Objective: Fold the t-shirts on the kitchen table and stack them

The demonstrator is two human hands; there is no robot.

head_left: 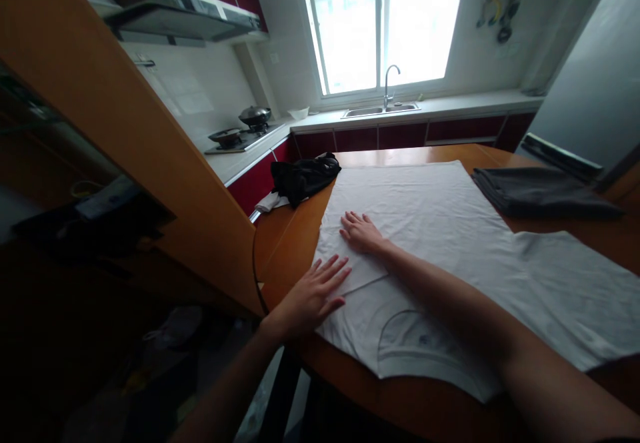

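Observation:
A white T-shirt lies spread on the wooden table, its neckline towards me and one sleeve stretched out to the right. The left side of the shirt is folded inward near my hands. My left hand rests at the shirt's left edge with its fingers spread and nothing held. Farther up the cloth, my right hand lies flat on the folded part, fingers apart, with my forearm crossing over the shirt.
A dark folded cloth lies on the table's right side. Black clothing sits at the left edge of the table. An orange wooden panel rises at left. Behind are a stove and a sink.

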